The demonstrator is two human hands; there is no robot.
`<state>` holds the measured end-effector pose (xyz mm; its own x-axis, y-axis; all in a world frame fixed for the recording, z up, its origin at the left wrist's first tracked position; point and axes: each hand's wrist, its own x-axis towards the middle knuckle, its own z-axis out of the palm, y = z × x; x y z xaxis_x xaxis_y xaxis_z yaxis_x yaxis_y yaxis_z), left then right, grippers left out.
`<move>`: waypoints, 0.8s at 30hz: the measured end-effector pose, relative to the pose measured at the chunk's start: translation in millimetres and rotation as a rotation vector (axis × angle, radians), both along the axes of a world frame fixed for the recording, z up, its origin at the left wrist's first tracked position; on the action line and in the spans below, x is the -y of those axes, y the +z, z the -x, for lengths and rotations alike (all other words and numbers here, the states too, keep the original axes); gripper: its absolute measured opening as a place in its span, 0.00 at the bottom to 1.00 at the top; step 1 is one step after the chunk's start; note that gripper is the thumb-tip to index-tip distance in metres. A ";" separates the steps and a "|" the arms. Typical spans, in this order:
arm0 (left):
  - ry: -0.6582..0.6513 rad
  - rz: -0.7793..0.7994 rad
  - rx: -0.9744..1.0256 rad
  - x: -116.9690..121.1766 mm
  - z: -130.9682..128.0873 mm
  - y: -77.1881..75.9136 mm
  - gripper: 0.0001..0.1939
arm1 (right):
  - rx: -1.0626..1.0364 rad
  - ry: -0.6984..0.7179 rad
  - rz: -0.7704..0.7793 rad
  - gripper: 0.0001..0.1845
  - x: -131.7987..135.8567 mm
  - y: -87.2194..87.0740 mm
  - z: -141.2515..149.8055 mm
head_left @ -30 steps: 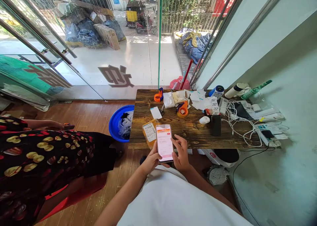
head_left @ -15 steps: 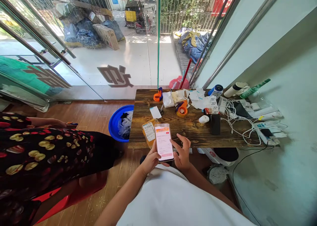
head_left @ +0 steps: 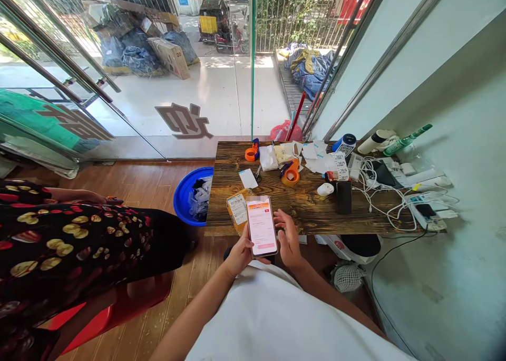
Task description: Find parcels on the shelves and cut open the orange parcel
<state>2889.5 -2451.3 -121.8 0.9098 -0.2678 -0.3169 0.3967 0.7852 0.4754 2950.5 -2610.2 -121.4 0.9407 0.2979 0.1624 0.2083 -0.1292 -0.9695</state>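
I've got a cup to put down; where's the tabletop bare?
Bare wood lies between the right hand and the black object, and left of the farther orange tape. White cables crowd the right end, papers the back middle.

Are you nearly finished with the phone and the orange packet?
Done, it seems: the orange packet has its label on. In hand: the left hand holds the lit phone, with the right hand beside it. To do: probably the phone part, since the screen is on and the phone isn't put down; I can't tell how much.
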 end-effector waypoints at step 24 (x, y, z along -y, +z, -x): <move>-0.011 -0.010 0.003 -2.1 4.5 -9.6 0.49 | -0.147 -0.098 -0.167 0.20 -28.9 4.6 -12.7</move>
